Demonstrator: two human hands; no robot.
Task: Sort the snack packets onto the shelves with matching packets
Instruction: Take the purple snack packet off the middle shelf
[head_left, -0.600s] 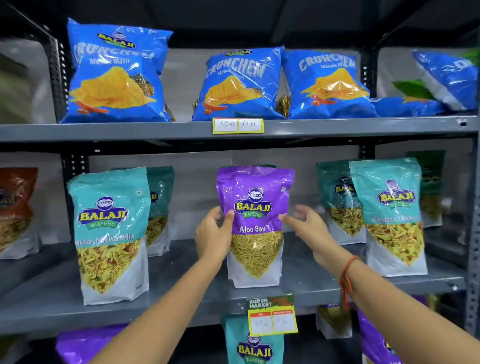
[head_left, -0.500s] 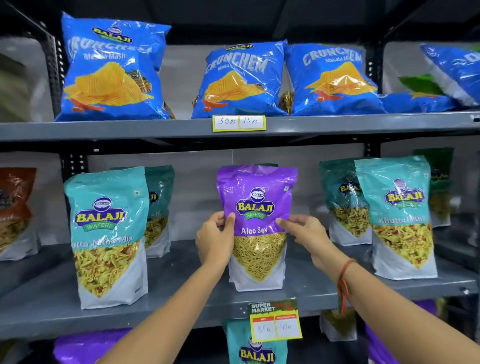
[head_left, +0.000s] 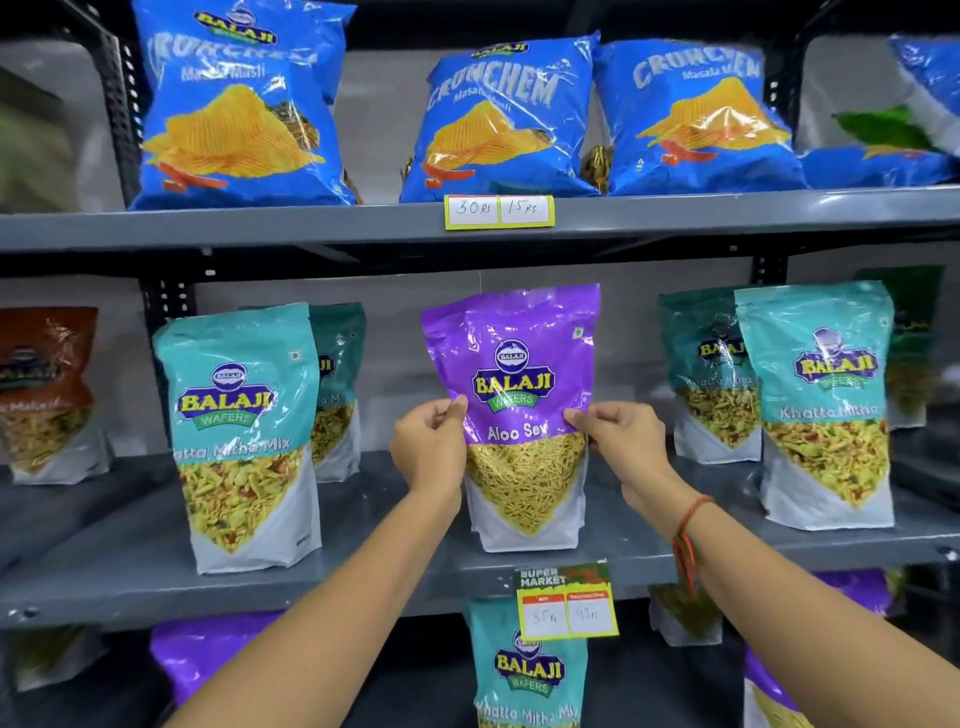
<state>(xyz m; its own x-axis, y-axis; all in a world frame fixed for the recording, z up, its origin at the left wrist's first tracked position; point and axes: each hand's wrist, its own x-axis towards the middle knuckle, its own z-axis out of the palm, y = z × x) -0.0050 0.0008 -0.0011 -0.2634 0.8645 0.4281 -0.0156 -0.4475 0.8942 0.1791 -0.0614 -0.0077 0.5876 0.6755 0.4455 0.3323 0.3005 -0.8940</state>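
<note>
With both hands (head_left: 428, 452) (head_left: 626, 441) pinching the purple Aloo Sev packet (head_left: 524, 415), which stands between teal Khatta Mitha packets (head_left: 244, 436) on the middle shelf (head_left: 130, 561), better lift it straight up, fingers (head_left: 457, 408) kept firm.

The grey middle shelf (head_left: 130, 561) carries teal packets (head_left: 244, 436), a purple packet (head_left: 524, 467), and possibly a brown packet (head_left: 47, 389) at far left.
</note>
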